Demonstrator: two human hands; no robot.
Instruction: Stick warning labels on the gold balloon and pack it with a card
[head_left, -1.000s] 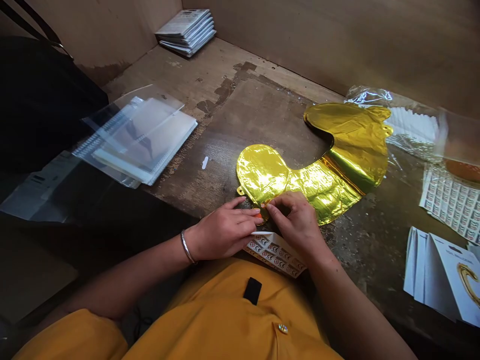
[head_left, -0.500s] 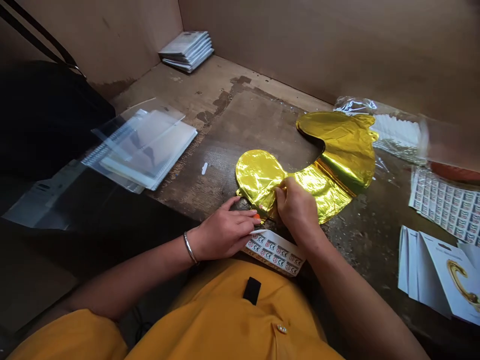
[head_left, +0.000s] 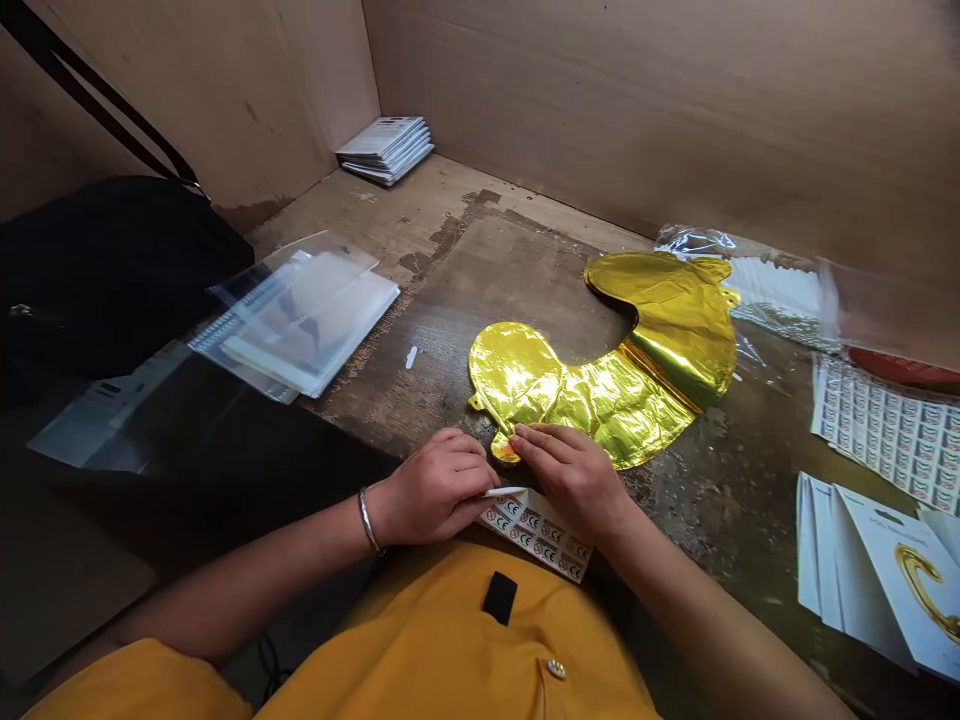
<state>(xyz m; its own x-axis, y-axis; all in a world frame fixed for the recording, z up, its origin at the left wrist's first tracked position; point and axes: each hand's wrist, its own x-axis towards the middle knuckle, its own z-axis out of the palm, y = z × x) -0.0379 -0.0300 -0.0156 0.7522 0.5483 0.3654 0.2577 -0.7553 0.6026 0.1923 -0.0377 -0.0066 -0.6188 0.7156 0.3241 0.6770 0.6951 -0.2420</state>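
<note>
A crumpled gold foil balloon (head_left: 600, 395), curved like a numeral, lies flat on the worn wooden desk (head_left: 480, 270). My right hand (head_left: 566, 480) rests on its lower end, fingers extended, with the fingertips beside a small orange tab (head_left: 506, 452). My left hand (head_left: 435, 490), with a silver bangle (head_left: 367, 521) on the wrist, pinches the top edge of a sheet of small printed stickers (head_left: 536, 535). A thin white strip (head_left: 504, 491) sticks out from under those fingers. The sheet sits at the desk's near edge, just below the balloon.
Clear plastic sleeves (head_left: 307, 320) lie to the left, by a black bag (head_left: 112, 280). A stack of packaged cards (head_left: 386, 150) sits in the far corner between wooden walls. On the right are a plastic bag (head_left: 772, 285), a label sheet (head_left: 889, 435) and white cards (head_left: 874, 570).
My right hand has moved from the balloon's middle down to its lower end by the orange tab. The sticker sheet has shifted slightly left. The whole view has tilted upward.
</note>
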